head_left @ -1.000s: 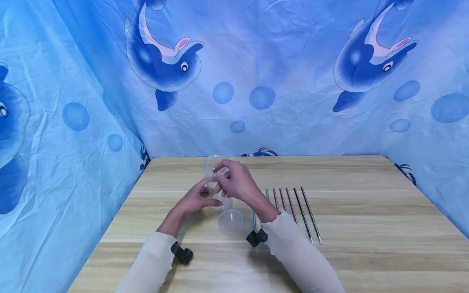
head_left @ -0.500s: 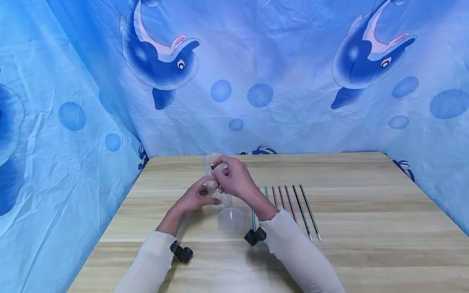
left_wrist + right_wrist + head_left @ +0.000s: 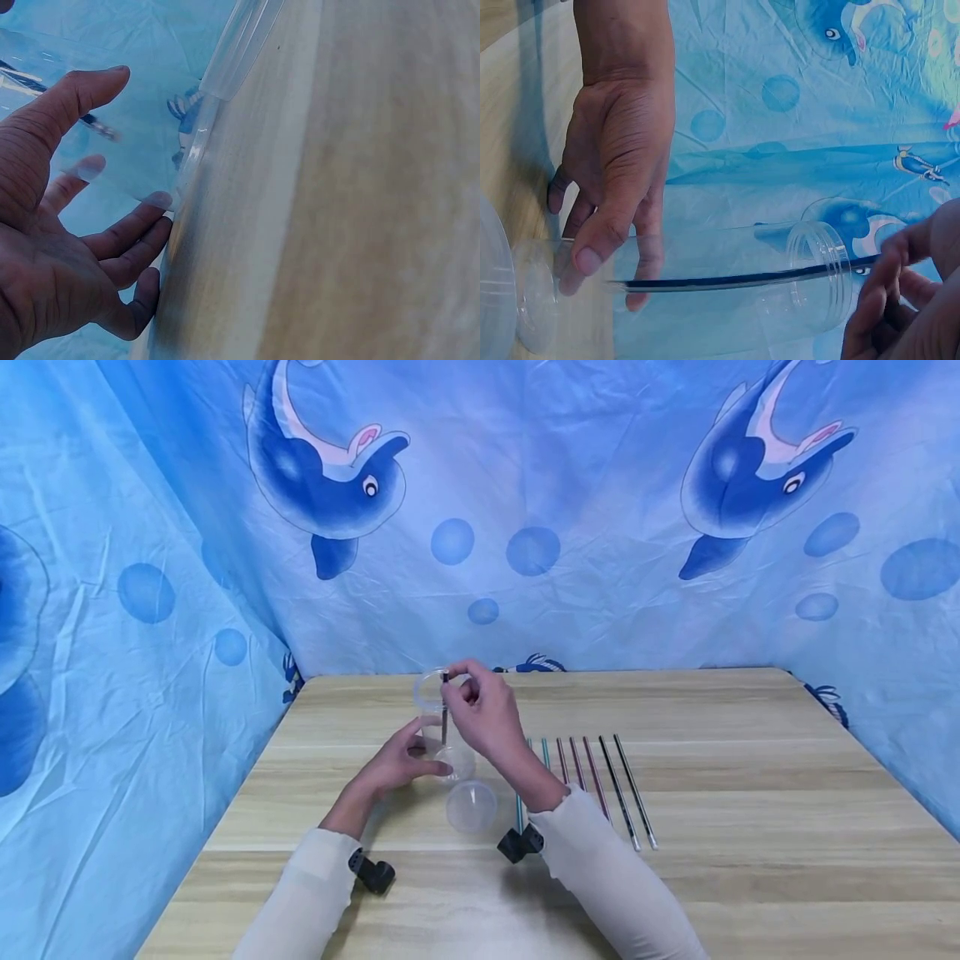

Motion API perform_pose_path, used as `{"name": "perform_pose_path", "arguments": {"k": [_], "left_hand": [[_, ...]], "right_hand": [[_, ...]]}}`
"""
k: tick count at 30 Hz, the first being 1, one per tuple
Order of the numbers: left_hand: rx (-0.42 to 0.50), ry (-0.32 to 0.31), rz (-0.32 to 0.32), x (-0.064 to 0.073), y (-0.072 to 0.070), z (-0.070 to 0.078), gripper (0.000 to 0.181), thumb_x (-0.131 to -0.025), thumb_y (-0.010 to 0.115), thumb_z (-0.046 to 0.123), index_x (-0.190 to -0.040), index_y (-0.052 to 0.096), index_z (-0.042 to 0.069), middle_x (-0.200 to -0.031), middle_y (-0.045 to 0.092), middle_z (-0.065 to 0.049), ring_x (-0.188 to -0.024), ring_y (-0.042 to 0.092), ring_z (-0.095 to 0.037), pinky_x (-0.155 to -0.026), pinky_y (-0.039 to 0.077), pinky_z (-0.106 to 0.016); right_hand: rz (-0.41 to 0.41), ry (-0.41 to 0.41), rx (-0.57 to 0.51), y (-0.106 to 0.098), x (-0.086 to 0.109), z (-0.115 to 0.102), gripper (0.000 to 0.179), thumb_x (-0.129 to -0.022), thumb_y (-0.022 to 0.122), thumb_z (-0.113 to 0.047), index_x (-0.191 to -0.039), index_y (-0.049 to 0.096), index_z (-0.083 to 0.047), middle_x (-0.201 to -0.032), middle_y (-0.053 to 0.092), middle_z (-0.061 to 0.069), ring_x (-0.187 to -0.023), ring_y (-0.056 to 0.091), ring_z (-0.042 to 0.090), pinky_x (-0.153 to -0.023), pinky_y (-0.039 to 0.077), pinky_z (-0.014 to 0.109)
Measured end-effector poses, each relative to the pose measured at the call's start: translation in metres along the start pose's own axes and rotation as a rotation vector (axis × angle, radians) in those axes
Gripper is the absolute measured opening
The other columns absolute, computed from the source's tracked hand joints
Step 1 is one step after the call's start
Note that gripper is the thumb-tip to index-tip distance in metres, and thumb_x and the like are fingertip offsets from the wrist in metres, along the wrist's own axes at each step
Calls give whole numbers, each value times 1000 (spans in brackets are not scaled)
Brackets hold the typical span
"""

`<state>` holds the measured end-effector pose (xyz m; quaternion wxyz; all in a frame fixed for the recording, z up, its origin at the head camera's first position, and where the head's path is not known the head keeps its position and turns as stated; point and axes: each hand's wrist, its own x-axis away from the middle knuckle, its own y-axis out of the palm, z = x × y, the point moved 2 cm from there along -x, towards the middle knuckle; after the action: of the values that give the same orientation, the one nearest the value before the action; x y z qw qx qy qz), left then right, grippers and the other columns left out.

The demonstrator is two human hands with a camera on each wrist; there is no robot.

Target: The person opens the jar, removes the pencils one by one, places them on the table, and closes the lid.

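A clear bottle [image 3: 438, 727] is held upright on the table [image 3: 750, 793] by the left hand [image 3: 397, 764], fingers wrapped round its base. A dark straw [image 3: 727, 282] is pinched by the right hand [image 3: 480, 714], its length inside the bottle's mouth. A lid [image 3: 472, 807] lies just beside; 7 straws [image 3: 592, 777] rest nearby.

A clear plastic cup [image 3: 437, 718] stands upright on the table left of centre, its mouth open. A thin dark straw [image 3: 445, 710] stands nearly upright inside it, top at the rim, lower end apparently near the cup's bottom.
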<state>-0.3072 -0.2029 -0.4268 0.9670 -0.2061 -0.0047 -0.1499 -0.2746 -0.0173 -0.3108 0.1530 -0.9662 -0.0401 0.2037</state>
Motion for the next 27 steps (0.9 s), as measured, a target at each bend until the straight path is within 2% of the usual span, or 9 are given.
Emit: {"name": "perform_pose_path", "arguments": {"k": [4,8,11,14,21,27], "left_hand": [[-6,-18,10,0,0,1,78,-80,86,20,-146,45,26,-146,44,-17,-132,44,-40,-99,42,-54],[-15,-25,14,-1,0,2,80,-79,86,19,-147,45,22,-144,46,-19,-131,44,-40,-99,43,-54],[-27,-16,15,0,0,2,81,-78,87,22,-147,45,20,-141,48,-19,-128,47,-40,-96,45,-52],[-33,-9,16,-1,0,1,81,-78,87,23,-147,45,19,-139,50,-20,-126,49,-39,-94,45,-50],[-18,-7,18,-1,1,1,78,-79,87,20,-145,46,21,-138,51,-21,-127,49,-40,-94,46,-51],[10,4,13,-1,1,2,79,-79,86,15,-147,45,15,-134,53,-23,-124,50,-40,-93,47,-49]], "right_hand": [[99,-54,-6,-3,1,-3,15,-97,61,-21,-109,67,-14,-91,58,6,-80,58,18,-71,49,34],[154,-163,-108,-7,1,-6,16,-100,58,-16,-114,63,-9,-112,56,12,-105,60,22,-90,50,38],[156,-242,-197,-9,1,-7,16,-103,55,-15,-117,58,-7,-115,62,12,-111,62,23,-98,48,38],[163,-279,-235,-10,1,-6,19,-105,52,-17,-120,55,-7,-112,67,12,-108,65,23,-96,50,39],[242,-310,-196,-9,3,-4,25,-107,47,-22,-130,50,-13,-103,68,8,-96,68,22,-85,55,35],[331,-412,-237,-10,2,-5,28,-106,48,-18,-133,45,-11,-97,67,12,-90,69,22,-78,58,33]]}}
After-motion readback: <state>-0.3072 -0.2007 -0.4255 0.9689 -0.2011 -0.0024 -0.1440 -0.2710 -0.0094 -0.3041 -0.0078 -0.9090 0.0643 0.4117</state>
